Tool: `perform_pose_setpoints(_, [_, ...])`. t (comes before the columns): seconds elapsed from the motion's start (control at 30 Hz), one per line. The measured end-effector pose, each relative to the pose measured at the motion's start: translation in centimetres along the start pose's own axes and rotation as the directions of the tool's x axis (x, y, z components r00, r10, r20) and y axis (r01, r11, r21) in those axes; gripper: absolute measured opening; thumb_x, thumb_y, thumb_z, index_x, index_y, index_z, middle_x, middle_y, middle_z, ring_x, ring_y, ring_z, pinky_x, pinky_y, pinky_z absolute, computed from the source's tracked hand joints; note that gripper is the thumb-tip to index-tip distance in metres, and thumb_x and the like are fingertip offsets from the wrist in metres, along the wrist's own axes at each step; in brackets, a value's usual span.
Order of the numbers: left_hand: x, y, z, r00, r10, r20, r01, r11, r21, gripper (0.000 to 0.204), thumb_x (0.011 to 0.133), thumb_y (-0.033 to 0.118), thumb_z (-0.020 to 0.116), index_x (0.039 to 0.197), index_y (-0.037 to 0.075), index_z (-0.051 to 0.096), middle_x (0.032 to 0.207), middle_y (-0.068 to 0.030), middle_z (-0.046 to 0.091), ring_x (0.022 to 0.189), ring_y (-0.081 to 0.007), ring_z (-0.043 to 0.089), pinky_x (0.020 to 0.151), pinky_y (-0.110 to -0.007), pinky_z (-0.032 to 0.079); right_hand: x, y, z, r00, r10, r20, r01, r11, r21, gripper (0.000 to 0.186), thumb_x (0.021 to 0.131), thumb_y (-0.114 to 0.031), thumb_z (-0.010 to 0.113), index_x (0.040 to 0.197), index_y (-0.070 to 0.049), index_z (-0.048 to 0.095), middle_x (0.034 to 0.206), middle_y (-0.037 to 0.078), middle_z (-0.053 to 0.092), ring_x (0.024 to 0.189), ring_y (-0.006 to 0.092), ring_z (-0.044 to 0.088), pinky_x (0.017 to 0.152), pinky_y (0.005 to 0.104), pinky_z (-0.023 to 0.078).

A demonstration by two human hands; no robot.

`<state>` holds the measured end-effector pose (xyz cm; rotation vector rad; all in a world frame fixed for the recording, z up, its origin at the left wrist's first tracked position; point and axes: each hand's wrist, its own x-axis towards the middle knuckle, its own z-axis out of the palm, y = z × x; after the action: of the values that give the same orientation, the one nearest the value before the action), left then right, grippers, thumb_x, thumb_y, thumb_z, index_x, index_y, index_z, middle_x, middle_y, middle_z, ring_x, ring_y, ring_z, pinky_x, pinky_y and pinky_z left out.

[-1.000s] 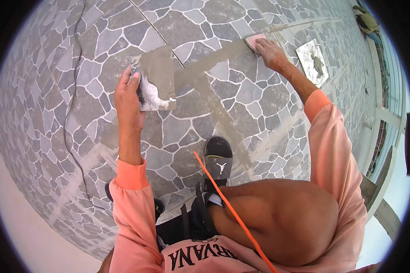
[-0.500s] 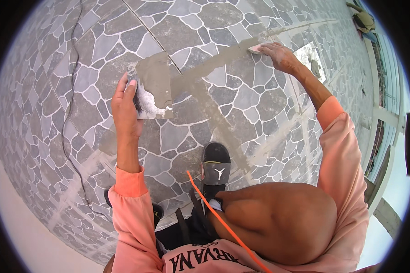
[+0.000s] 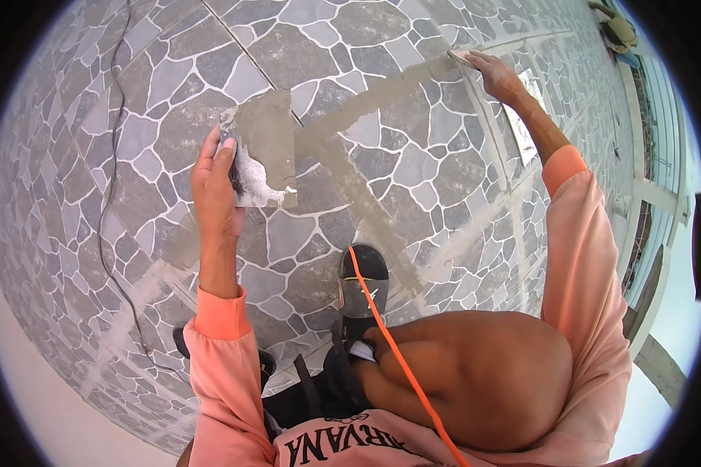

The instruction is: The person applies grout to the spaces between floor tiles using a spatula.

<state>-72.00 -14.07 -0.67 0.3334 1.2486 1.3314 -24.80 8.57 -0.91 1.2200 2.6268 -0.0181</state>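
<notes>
My left hand (image 3: 216, 175) grips the edge of a flat square plate (image 3: 251, 173) with something dark under the thumb. Grey grout paste (image 3: 265, 128) covers much of the plate's face. Farther off to the right, my right hand (image 3: 497, 78) pinches a small flat scraper (image 3: 461, 57), mostly hidden by the fingers. Its edge lies at the far end of a smeared grout strip (image 3: 382, 97) across the stone-patterned tile floor (image 3: 288, 54). Another grout strip (image 3: 358, 194) runs from that one toward my shoe.
A white sheet-like piece (image 3: 525, 144) smeared with grey lies partly behind my right forearm. A dark cable (image 3: 105, 202) winds along the left. An orange cord (image 3: 401, 354) hangs over my shoe (image 3: 364, 280) and knee. Another person (image 3: 617, 35) is at the far right, beside a railing (image 3: 662, 156).
My right hand has moved farther away and slightly right with the scraper along the grout strip. The orange cord has swung right. My left hand holds the plate nearly still.
</notes>
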Motion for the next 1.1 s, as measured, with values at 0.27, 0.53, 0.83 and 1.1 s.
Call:
perform_pose_setpoints(0.27, [0.2, 0.1, -1.1, 1.000, -0.013, -0.018, 0.014, 0.999, 0.037, 0.045, 0.095, 0.011, 0.050, 0.137, -0.003, 0.042, 0.117, -0.0084, 0.060, 0.101, -0.0144, 0.059, 0.086, -0.028, 0.049, 0.5, -0.1, 0.6, 0.983, -0.065, 0.171, 0.048, 0.994, 0.101, 0.034, 0.077, 0.002, 0.050, 0.109, -0.003, 0.061, 0.110, 0.020, 0.062, 0.102, 0.0373, 0.059, 0.088, 0.0438, 0.048])
perform_pose_setpoints(0.53, [0.5, -1.3, -0.4, 0.999, -0.042, 0.004, 0.042, 0.999, 0.030, 0.047, 0.095, 0.010, 0.050, 0.138, -0.004, 0.039, 0.119, -0.0099, 0.059, 0.102, -0.0152, 0.059, 0.086, -0.029, 0.049, 4.6, -1.0, 3.9, 0.980, 0.195, 0.028, -0.197, 0.978, 0.068, 0.027, 0.074, -0.018, 0.055, 0.093, 0.000, 0.062, 0.093, 0.024, 0.063, 0.090, 0.0405, 0.060, 0.083, 0.0457, 0.048])
perform_pose_setpoints(0.83, [0.8, -1.3, 1.0, 0.998, -0.045, 0.045, 0.044, 0.998, 0.035, 0.048, 0.095, 0.011, 0.049, 0.139, -0.005, 0.037, 0.121, -0.0109, 0.057, 0.104, -0.0160, 0.059, 0.088, -0.029, 0.049, 3.7, -0.5, 2.1, 0.960, 0.277, 0.030, -0.279, 0.955, 0.105, 0.031, 0.076, -0.022, 0.053, 0.091, 0.004, 0.064, 0.083, 0.027, 0.063, 0.080, 0.0376, 0.063, 0.073, 0.0444, 0.047])
perform_pose_setpoints(1.1, [1.0, -0.9, 0.6, 0.999, -0.041, 0.008, 0.041, 0.999, 0.027, 0.046, 0.095, 0.011, 0.049, 0.138, -0.005, 0.039, 0.120, -0.0097, 0.058, 0.103, -0.0156, 0.060, 0.088, -0.029, 0.049, 4.1, 2.1, -0.8, 0.852, 0.493, 0.175, -0.523, 0.800, 0.293, 0.036, 0.080, -0.025, 0.049, 0.099, 0.003, 0.064, 0.082, 0.022, 0.066, 0.080, 0.0349, 0.064, 0.074, 0.0433, 0.046])
